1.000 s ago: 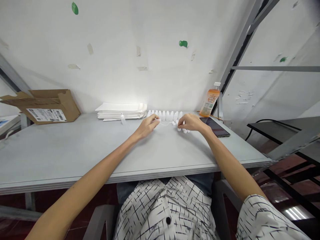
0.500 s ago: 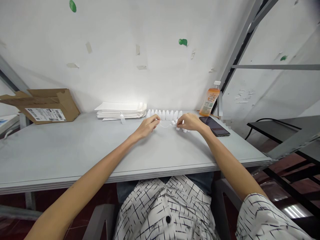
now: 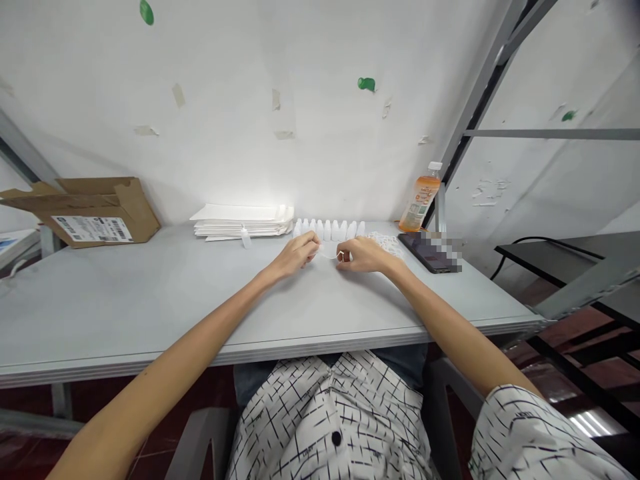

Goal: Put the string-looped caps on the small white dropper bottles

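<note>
One open cardboard box, with a single printed label on its front, sits at the far left of your counter. Next along, near the wall, lies one stack of flat white packets; its layers are too tight to count. One small white bottle stands alone, just in front of that stack.

Your left hand comes next, nearly closed, thumb and forefinger pinched on one thin white strand. Your left forearm slants forward and inward across the counter's edge, the hand held low, palm inward. Behind your hands runs one row of small white bottles, about nine in view, upright and close together. The strand sags in the gap between your two hands.

Your right hand is curled nearly shut, thumb and forefinger around one small white bit, too small to identify. Its wrist is bent, the forearm angling in from the right. Beyond it lies one heap of white pieces, too many to count, then one orange drink bottle and one dark phone, lying flat.
</note>
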The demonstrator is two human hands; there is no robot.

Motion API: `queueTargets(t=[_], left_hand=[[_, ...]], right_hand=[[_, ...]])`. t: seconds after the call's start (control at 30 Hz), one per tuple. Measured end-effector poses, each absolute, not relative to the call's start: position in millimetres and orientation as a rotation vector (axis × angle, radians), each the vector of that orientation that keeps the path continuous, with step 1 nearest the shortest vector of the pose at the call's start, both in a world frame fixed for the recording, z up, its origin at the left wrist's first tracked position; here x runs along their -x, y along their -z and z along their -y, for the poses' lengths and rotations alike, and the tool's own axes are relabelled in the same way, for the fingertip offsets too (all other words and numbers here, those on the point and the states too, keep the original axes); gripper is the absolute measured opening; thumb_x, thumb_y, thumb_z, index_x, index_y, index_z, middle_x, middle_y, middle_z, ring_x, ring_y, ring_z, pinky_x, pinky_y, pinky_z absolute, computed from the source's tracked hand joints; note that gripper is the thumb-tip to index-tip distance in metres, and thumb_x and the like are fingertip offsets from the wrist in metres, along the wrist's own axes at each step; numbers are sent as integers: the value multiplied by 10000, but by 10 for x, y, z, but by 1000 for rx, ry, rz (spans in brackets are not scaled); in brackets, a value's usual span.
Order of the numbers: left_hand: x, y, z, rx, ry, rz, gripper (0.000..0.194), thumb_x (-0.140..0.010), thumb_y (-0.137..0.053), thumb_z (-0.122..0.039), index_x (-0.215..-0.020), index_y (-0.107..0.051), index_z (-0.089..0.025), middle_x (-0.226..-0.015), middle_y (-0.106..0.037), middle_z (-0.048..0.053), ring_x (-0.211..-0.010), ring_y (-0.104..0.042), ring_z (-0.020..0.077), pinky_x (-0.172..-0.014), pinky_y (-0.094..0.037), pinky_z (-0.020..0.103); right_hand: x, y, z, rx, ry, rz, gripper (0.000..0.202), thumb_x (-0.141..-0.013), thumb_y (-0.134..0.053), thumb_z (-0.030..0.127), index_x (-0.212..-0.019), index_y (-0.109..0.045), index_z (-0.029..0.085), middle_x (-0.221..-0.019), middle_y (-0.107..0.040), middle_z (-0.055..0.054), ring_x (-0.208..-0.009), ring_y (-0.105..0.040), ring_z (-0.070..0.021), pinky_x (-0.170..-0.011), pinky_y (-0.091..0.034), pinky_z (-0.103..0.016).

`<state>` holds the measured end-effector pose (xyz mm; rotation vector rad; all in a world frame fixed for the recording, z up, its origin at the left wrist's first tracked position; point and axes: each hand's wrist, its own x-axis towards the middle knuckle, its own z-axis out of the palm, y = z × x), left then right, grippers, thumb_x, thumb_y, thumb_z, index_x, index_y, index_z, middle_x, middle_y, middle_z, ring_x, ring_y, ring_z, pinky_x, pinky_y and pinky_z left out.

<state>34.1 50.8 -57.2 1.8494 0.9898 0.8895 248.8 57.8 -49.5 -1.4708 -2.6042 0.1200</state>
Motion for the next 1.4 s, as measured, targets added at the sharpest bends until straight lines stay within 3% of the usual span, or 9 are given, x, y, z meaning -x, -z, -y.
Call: queueTargets(t=[0.23, 0.4, 0.57, 0.8, 1.1, 1.4], left_hand=[[-318, 572, -505, -1841, -854, -991, 80, -815, -480, -287, -838, -459, -214, -640, -405, -40, -569, -363, 114, -493, -267, 217], [-322, 580, -506, -1844, -857, -992, 94, -824, -496, -292, -861, -446, -221, -648, -406, -39, -579, -376, 118, -489, -271, 216], [-337, 599, -514, -1834, -846, -987, 98, -837, -499, -299, -867, -446, -222, -682, -421, -31, -610, -388, 121, -499, -278, 216], [-342, 613, -503, -1850, -826, -1018, 123, -870, -505, -331, -891, -453, -223, -703, -433, -28, -640, -400, 129, -532, -310, 232], [-340, 651, -529, -1896, -844, -969, 140, -889, -516, -345, -938, -475, -222, -652, -423, -45, -591, -382, 123, -537, -304, 246], [-337, 659, -533, -2008, -910, -910, 154, -896, -517, -319, -999, -479, -211, -731, -514, -30, -650, -479, 131, -608, -367, 267]], right_hand=[[-2536, 463, -598, 1430, -162, 2514, 96, -809, -637, 211, -845, -719, 177, -841, -753, -44, -742, -651, -178, -642, -381, -275], [-2602, 352, -553, 1189, -595, 2118, 162, -816, -648, 290, -884, -689, 148, -802, -711, -51, -601, -623, -135, -568, -433, -259], [-2503, 407, -527, 956, -789, 2013, 219, -770, -701, 332, -881, -682, 144, -939, -702, -90, -670, -653, -155, -442, -425, -226], [-2386, 557, -575, 862, -813, 2014, 208, -750, -701, 296, -882, -711, 136, -952, -714, -103, -728, -683, -180, -432, -494, -230], [-2382, 557, -569, 804, -894, 1990, 206, -748, -687, 247, -906, -742, 127, -786, -711, -62, -731, -681, -175, -529, -588, -264], [-2385, 542, -559, 875, -890, 1957, 321, -811, -702, 428, -893, -732, 119, -752, -681, -61, -668, -661, -164, -528, -579, -280]])
